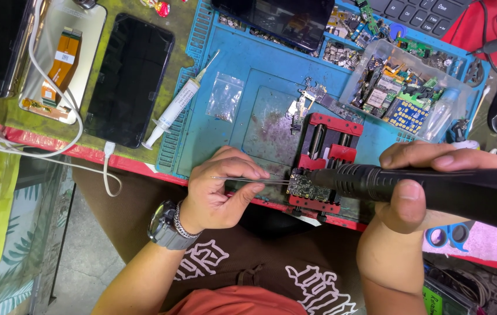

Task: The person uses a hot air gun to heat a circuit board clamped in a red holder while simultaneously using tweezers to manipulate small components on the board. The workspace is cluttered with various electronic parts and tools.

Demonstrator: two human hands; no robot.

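From above, a worn blue work mat (248,64) covers a green-topped bench edged in red. A syringe (174,108) lies on its left border, beside a small clear bag (225,96). Two phone screens (129,79) rest off to the left among white cables (3,143), and a clear tub of circuit scraps (403,87) sits upper right. At the mat's near edge a red clamp fixture (327,149) grips a small circuit board (307,186). The left hand (222,189), with a watch on its wrist, pinches thin tweezers (254,179) whose tips reach the board. The right hand (412,186) is wrapped around a black hot-air handpiece (435,189), nozzle right at the board.
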